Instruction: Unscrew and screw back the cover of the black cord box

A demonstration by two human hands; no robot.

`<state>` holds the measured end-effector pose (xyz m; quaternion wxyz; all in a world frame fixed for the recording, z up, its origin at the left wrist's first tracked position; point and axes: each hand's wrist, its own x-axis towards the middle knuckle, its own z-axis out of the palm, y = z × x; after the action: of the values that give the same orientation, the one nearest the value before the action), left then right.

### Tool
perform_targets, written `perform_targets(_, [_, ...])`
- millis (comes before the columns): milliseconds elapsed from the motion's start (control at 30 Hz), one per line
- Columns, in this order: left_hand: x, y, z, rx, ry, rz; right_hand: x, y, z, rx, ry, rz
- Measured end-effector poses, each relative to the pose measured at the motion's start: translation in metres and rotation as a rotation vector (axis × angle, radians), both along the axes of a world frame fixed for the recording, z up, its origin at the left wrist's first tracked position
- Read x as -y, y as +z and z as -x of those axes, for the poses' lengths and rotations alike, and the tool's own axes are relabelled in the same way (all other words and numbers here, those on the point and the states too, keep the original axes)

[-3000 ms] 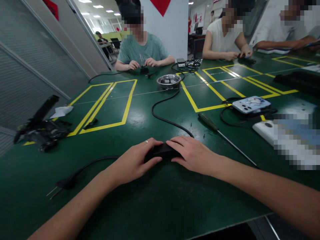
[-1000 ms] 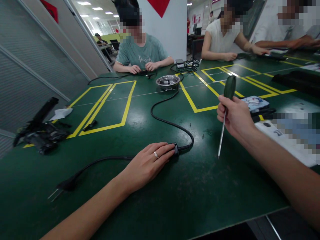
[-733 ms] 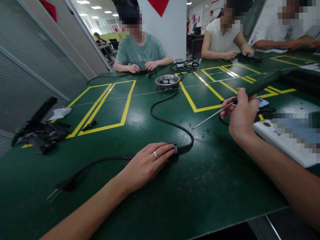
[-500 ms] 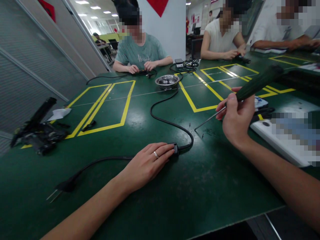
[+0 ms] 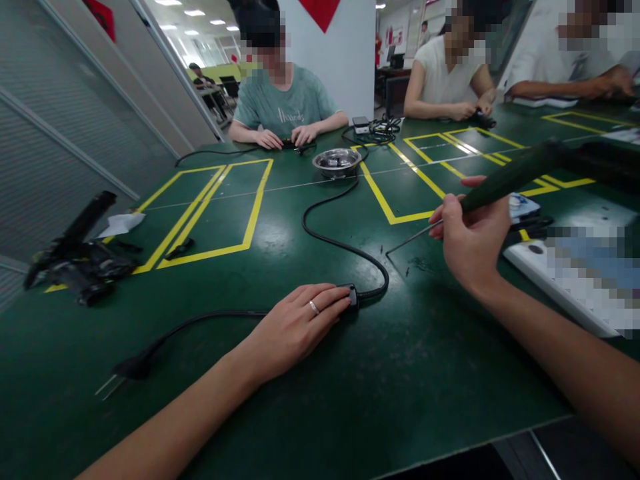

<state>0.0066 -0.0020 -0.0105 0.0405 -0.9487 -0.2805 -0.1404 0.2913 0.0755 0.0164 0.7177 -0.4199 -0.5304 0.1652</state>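
My left hand (image 5: 295, 323), with a ring on one finger, is closed over a small black box (image 5: 352, 297) on a power cord, pressing it to the green table. Most of the box is hidden beneath the fingers. The cord (image 5: 320, 232) winds away past a metal bowl; its other end runs left to a two-pin plug (image 5: 131, 368). A screwdriver (image 5: 505, 179) with a dark green handle and thin shaft is gripped in my right hand (image 5: 475, 240). Its tip points down and left, close to the table by two tiny dark pieces, perhaps screws (image 5: 407, 271).
The metal bowl (image 5: 336, 160) holds small parts. Black parts (image 5: 83, 267) are piled at left by white paper (image 5: 123, 225). Yellow tape (image 5: 250, 213) marks rectangles on the table (image 5: 300, 413). A white tray (image 5: 555, 280) lies at right. Several people sit across, their hands on dark items.
The screwdriver tip has shifted slightly left and its handle has tilted a little lower. My left hand stays on the black box. The whole view has moved slightly.
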Motion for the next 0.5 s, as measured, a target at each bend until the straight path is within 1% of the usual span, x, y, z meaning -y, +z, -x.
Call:
perform_targets(300, [-0.0002, 0.0009, -0.0012, 0.018, -0.006, -0.013, -0.0016, -0.0048, 0.0001, 0.004, 0.053, 0.022])
perform_targets(500, [0.0001, 0.0015, -0.0005, 0.018, 0.003, 0.038, 0.0022, 0.0007, 0.002, -0.043, 0.058, -0.01])
